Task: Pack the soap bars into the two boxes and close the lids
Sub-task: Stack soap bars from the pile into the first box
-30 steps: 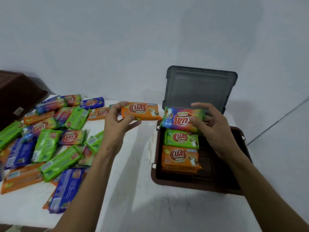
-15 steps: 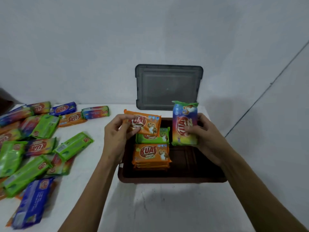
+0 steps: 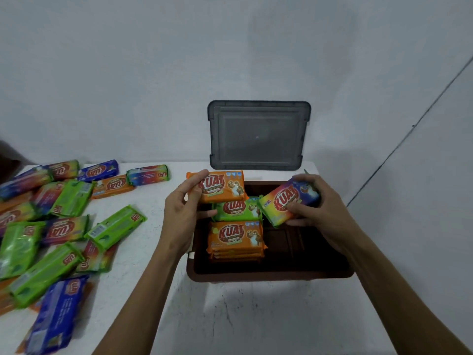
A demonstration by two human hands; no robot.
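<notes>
Pinching orange bar by left end, left hand — gripping rainbow bar by right end, right hand — over box.

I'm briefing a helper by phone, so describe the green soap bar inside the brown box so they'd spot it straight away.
Find the brown box, its grey lid upright behind it. In its left half, just behind the orange stack, lies the green bar. It is the only green wrapper inside the box.

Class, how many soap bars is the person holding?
2: an orange bar in the left hand, a rainbow-coloured bar in the right hand, both above the brown box.
</notes>
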